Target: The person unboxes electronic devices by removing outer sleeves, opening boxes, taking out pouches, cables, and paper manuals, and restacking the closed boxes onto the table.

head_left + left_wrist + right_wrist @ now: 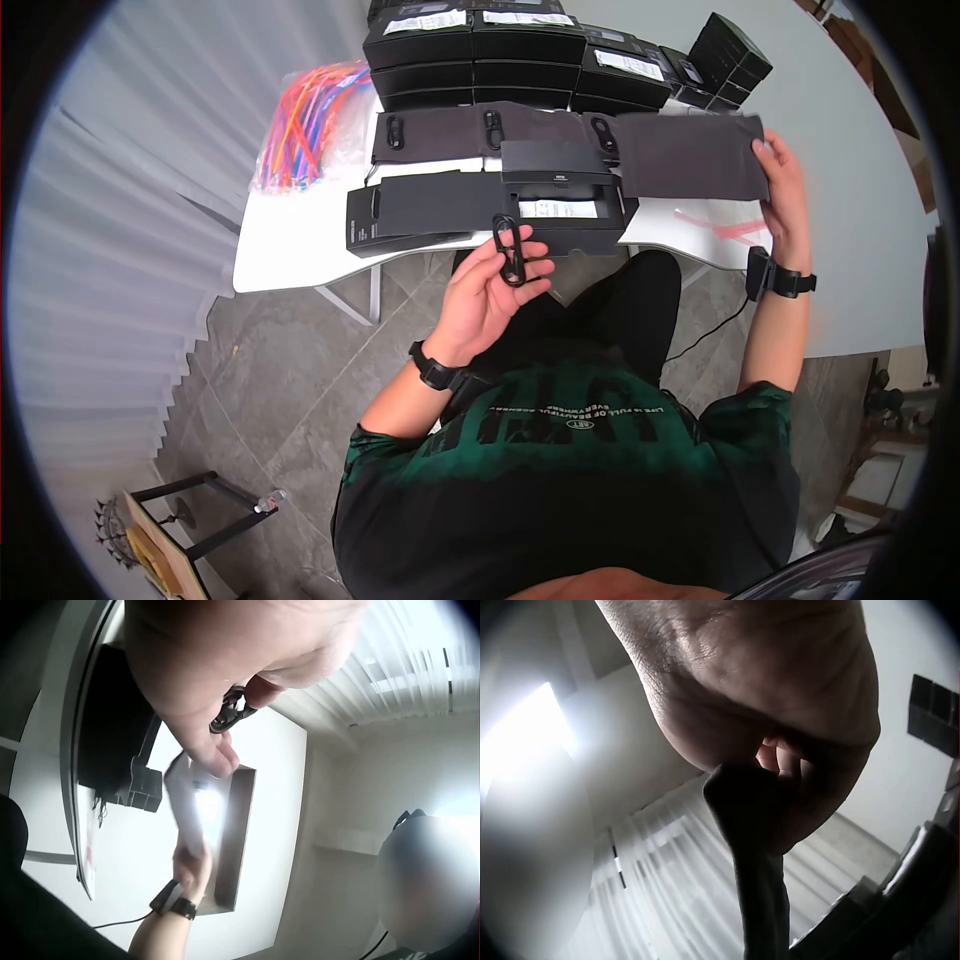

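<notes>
My left hand (485, 300) pinches a coiled black cable (510, 250), palm up, in front of the table edge. The left wrist view shows the same cable (231, 712) between thumb and fingers. My right hand (785, 185) grips the right edge of a flat dark grey pouch (690, 158), raised over the table's right part. In the right wrist view a fold of the pouch (761, 900) hangs from the fingers. Between the hands stands an opened black box (575, 240) with a white paper (558, 209) inside.
More grey pouches (440, 120) bearing coiled black cables (492, 128) lie in a row behind. Stacked black boxes (420, 80) stand at the back. Colourful strips in a plastic bag (315, 125) lie at the left; a closed black box (425, 212) sits near the front edge.
</notes>
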Demonstrator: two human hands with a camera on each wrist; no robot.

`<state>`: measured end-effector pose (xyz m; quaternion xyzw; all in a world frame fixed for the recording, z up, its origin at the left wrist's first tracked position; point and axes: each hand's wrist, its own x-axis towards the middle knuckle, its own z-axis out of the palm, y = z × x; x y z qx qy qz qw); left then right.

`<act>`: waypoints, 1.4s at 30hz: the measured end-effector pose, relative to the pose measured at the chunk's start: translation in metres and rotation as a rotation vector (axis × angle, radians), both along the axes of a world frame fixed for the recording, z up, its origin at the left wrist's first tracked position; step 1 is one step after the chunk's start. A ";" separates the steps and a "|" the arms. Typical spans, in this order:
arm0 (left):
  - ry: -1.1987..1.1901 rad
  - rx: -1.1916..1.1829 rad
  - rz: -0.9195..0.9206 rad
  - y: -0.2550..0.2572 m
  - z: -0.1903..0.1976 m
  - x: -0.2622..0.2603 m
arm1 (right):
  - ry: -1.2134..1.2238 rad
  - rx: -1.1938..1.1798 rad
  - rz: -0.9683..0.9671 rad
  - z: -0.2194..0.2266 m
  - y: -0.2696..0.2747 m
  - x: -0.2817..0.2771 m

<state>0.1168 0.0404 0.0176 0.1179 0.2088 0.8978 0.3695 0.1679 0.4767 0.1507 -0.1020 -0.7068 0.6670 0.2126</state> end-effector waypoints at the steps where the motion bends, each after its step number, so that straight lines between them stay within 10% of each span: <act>1: 0.038 -0.048 0.021 0.000 0.002 -0.003 | 0.003 -0.003 -0.008 -0.021 0.020 0.005; 7: 0.219 -0.200 0.057 0.007 0.025 -0.018 | -0.239 -0.218 -0.121 -0.101 0.081 0.031; 10: 0.296 -0.313 0.103 0.015 0.039 -0.022 | -0.171 0.045 -0.183 -0.107 0.088 0.035; 15: 0.427 -0.341 0.205 0.046 0.073 -0.023 | -0.236 0.248 -0.110 -0.019 0.050 0.035; 18: 0.893 -0.433 0.251 0.057 0.086 -0.041 | -0.223 0.284 0.143 0.040 0.017 0.040; 20: 0.958 -0.437 0.308 0.062 0.106 -0.048 | -0.133 0.938 0.303 0.062 0.004 0.035; 24: 1.025 -0.350 0.379 0.078 0.137 -0.066 | 0.035 1.230 0.422 0.101 -0.025 0.025; 26: 0.986 -0.295 0.283 0.095 0.139 -0.068 | 0.472 1.496 0.166 0.106 -0.039 0.019; 30: 0.851 -0.172 0.037 0.132 0.118 -0.056 | -0.012 1.047 0.408 0.128 -0.046 0.013; 37: 0.607 0.015 -0.319 0.140 0.112 -0.055 | -0.050 0.445 0.400 0.081 -0.026 -0.006; 42: 0.549 -0.383 -0.336 0.146 0.113 -0.062 | -0.184 0.176 0.395 0.063 -0.012 0.001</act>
